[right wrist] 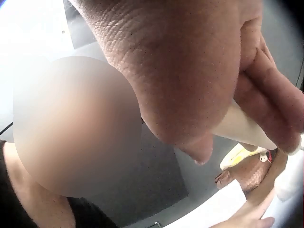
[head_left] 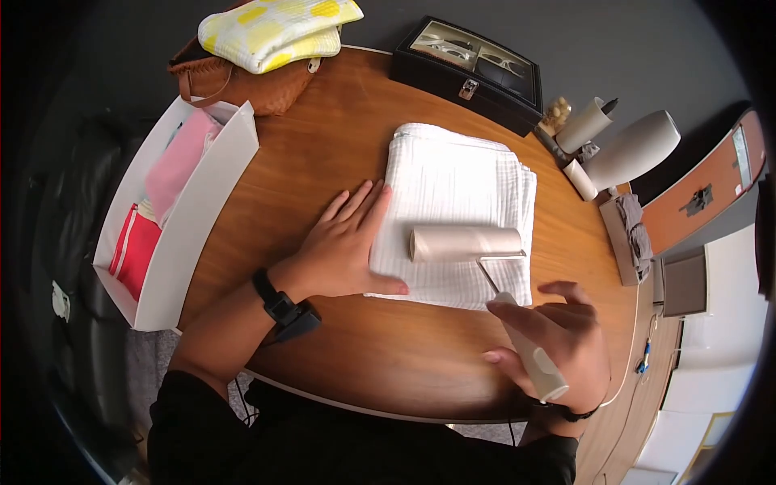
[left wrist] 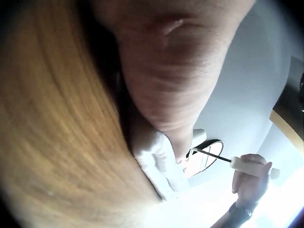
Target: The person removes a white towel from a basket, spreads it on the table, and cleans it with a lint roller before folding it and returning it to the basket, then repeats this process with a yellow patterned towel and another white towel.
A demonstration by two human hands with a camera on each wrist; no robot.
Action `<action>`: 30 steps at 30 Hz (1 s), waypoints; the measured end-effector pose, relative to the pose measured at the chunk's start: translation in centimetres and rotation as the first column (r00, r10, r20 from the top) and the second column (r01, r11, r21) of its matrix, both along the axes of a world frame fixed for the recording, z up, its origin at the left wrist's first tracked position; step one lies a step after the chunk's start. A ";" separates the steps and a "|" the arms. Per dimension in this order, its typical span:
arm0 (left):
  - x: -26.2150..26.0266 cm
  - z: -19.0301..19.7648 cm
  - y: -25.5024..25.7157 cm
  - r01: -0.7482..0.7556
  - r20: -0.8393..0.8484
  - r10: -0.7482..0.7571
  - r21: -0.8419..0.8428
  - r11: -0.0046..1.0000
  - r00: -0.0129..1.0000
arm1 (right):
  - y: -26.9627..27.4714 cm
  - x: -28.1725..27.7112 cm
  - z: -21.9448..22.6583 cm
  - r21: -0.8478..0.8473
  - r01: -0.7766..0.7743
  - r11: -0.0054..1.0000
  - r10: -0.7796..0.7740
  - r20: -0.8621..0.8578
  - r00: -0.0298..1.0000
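A folded white cloth (head_left: 457,174) with a crinkled weave lies on the brown wooden table. My left hand (head_left: 343,246) rests with spread, straight fingers along the cloth's left edge, its thumb on the lower corner. In my right hand (head_left: 570,343) is a lint roller (head_left: 465,242), gripped by its pale handle. The roller's sheet-covered cylinder lies crosswise over the lower half of the cloth. From the left wrist view, the handle (left wrist: 249,167) shows in the right hand beyond the cloth (left wrist: 164,166). Fingers cover part of the handle (right wrist: 242,127) in the right wrist view.
A white box (head_left: 198,218) with pink and red fabric stands at the left. Behind it, a yellow-and-white cloth (head_left: 279,32) tops a brown bag (head_left: 275,89). A black glasses case (head_left: 469,69) sits at the back, with a white vase-like object (head_left: 638,149) to its right.
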State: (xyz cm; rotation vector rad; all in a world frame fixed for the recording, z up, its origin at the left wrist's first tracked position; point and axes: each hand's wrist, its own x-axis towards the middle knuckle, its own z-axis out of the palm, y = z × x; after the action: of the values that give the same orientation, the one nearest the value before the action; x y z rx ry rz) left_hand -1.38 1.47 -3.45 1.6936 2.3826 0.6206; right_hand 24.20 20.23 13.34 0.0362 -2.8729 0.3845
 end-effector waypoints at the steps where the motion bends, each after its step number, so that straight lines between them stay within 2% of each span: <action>1: 0.0 0.0 0.0 0.004 -0.003 -0.004 0.000 1.000 1.000 | 0.1 -0.1 0.0 -0.020 -0.009 1.000 0.008 -0.058 0.998; 4: -0.1 0.0 0.0 0.012 0.002 -0.012 -0.009 1.000 1.000 | 0.8 -1.3 -0.6 -0.030 0.040 0.999 -0.041 -0.052 0.998; 6: 0.0 0.2 0.0 0.011 0.009 -0.011 -0.017 1.000 1.000 | 1.5 -2.7 -2.7 -0.115 0.070 0.991 -0.088 -0.164 0.983; 8: 0.0 0.2 0.1 0.005 0.013 -0.004 -0.025 1.000 1.000 | 2.3 -4.2 -4.2 -0.100 0.066 0.993 -0.087 -0.214 0.973; 9: 0.0 0.3 0.1 0.005 0.007 -0.005 -0.024 1.000 1.000 | 2.8 -4.4 -4.7 -0.063 0.095 0.994 -0.104 -0.162 0.981; 12: 0.0 0.2 0.0 0.005 -0.001 -0.005 -0.009 1.000 1.000 | 2.7 -3.5 -3.0 -0.029 0.045 0.999 -0.048 -0.147 0.988; 14: -0.1 0.0 0.0 0.009 0.003 -0.009 0.019 1.000 1.000 | 2.4 -1.5 -0.7 0.043 -0.004 0.999 0.004 0.005 1.000; 16: -0.1 -0.1 -0.1 0.003 0.001 -0.003 0.023 1.000 1.000 | 1.5 0.6 1.5 0.020 -0.046 0.999 0.044 0.059 0.997; 20: 0.0 0.1 0.1 -0.007 0.011 0.006 0.015 1.000 1.000 | -0.2 3.0 2.1 -0.014 0.022 1.000 -0.021 0.076 0.997; 23: 0.1 -0.1 0.1 -0.014 0.001 0.014 -0.002 1.000 1.000 | -0.5 1.0 1.1 0.091 0.055 0.994 -0.057 0.017 0.998; 28: 0.2 0.6 0.3 -0.010 0.024 0.011 -0.037 0.999 1.000 | 2.5 -2.3 -2.1 -0.005 0.142 0.990 -0.140 -0.191 0.972; 30: 0.2 0.6 0.2 -0.014 0.034 0.015 -0.038 0.999 0.999 | 2.4 -1.8 -1.4 0.023 0.132 0.991 -0.127 -0.149 0.981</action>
State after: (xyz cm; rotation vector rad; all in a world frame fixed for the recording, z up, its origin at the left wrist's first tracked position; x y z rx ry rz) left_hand -1.18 1.71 -2.90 1.6382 2.3698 0.5982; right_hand 22.38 22.59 11.92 -0.1111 -2.7173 0.2959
